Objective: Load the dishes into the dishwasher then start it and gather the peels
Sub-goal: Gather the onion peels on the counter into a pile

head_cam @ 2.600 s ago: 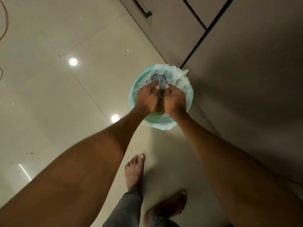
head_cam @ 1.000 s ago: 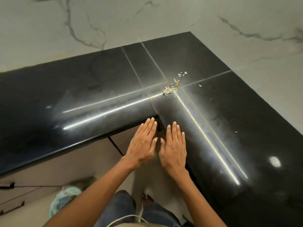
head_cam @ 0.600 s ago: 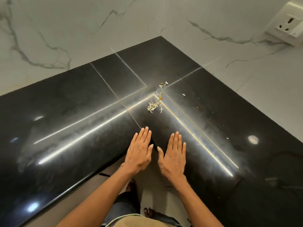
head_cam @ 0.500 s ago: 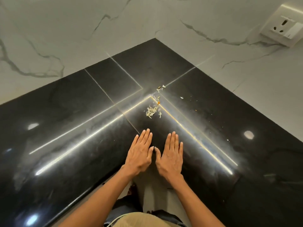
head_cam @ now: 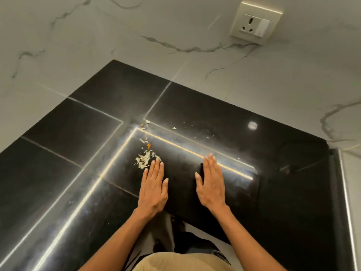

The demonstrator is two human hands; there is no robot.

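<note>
A small heap of pale peel scraps (head_cam: 144, 159) lies on the black L-shaped countertop (head_cam: 195, 118), with a few loose bits (head_cam: 147, 123) trailing toward the inner corner and to the right. My left hand (head_cam: 153, 186) lies flat over the counter, fingers straight, its fingertips right at the near edge of the heap. My right hand (head_cam: 212, 182) is flat too, fingers straight, a hand's width to the right of the left one, with no scraps under it. Neither hand holds anything.
White marble-look walls (head_cam: 195, 36) close the counter at the back and right. A wall socket (head_cam: 256, 21) sits at the upper right. The counter's near edge runs below my wrists, and its right end stops at a metal strip (head_cam: 343, 192).
I have gone from the bin on the floor to the counter. Over the last half second both hands slid forward and spread apart; the left fingertips now reach the peel heap.
</note>
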